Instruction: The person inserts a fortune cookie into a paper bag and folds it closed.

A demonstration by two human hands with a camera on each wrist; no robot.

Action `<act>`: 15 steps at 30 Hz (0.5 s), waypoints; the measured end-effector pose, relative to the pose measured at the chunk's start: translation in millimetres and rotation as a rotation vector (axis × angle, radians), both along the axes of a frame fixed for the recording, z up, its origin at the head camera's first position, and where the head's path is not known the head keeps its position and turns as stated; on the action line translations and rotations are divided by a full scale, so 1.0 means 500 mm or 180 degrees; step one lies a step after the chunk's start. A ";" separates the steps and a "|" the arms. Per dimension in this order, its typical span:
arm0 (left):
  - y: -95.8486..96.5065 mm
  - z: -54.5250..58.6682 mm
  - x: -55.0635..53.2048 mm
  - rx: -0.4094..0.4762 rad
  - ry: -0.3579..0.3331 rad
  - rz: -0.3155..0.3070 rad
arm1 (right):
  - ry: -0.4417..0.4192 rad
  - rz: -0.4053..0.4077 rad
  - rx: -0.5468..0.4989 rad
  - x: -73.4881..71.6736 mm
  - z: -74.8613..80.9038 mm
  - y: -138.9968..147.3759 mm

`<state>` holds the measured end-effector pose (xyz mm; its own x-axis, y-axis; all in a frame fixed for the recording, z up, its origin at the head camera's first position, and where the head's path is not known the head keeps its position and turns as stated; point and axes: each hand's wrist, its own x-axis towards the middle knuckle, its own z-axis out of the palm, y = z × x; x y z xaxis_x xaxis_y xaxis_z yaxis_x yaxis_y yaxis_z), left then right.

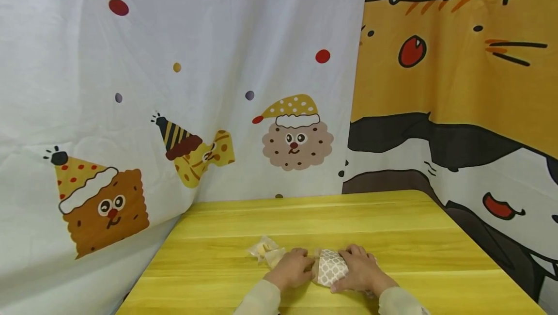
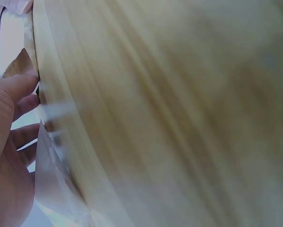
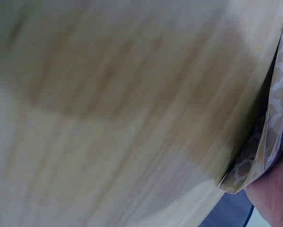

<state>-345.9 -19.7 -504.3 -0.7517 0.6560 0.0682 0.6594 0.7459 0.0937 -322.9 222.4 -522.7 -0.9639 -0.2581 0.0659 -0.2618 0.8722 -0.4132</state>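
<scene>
Low over the table, a packet [image 1: 332,267] with a beige and white lattice pattern lies between the two hands. My right hand [image 1: 361,269] grips its right side, fingers over the far edge and thumb at the near edge. My left hand [image 1: 293,267] pinches the packet's left end between curled fingers and thumb. In the right wrist view the patterned packet [image 3: 278,113] shows folded layers at its edge. Just left of my left hand lies a crinkled clear wrapper [image 1: 264,249] with something pale yellow inside. Clear film [image 2: 56,184] also shows beside the left fingers in the left wrist view.
The yellow wood-grain table [image 1: 322,218] fills the lower part of the head view. Behind it hangs a white curtain [image 1: 209,39] printed with cartoon biscuits. An orange cartoon cat curtain [image 1: 440,87] hangs along the right side.
</scene>
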 end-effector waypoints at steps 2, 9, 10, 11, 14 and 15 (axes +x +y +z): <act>-0.003 0.001 0.000 0.0021 -0.0018 -0.0005 | 0.0008 -0.0006 -0.0016 -0.002 0.001 0.000; -0.011 -0.001 0.000 0.0522 -0.0062 0.0086 | -0.0050 -0.0029 -0.0039 0.005 0.008 -0.006; -0.011 0.001 -0.001 0.0644 -0.0070 0.0119 | -0.0039 -0.0022 -0.0050 0.006 0.009 -0.006; -0.012 0.003 -0.001 0.0781 -0.0080 0.0147 | -0.0022 -0.0006 -0.0043 0.005 0.008 -0.006; -0.010 0.011 -0.002 0.1211 -0.0211 0.0234 | 0.0012 0.0017 -0.0056 0.006 0.009 -0.008; -0.009 0.013 -0.004 0.1358 -0.0273 0.0230 | 0.0003 0.0014 -0.0075 0.006 0.010 -0.010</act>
<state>-347.8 -24.0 -498.0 -0.8094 0.5281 0.2570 0.5834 0.6724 0.4555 -319.9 217.4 -517.5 -0.9627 -0.2607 0.0730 -0.2660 0.8611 -0.4332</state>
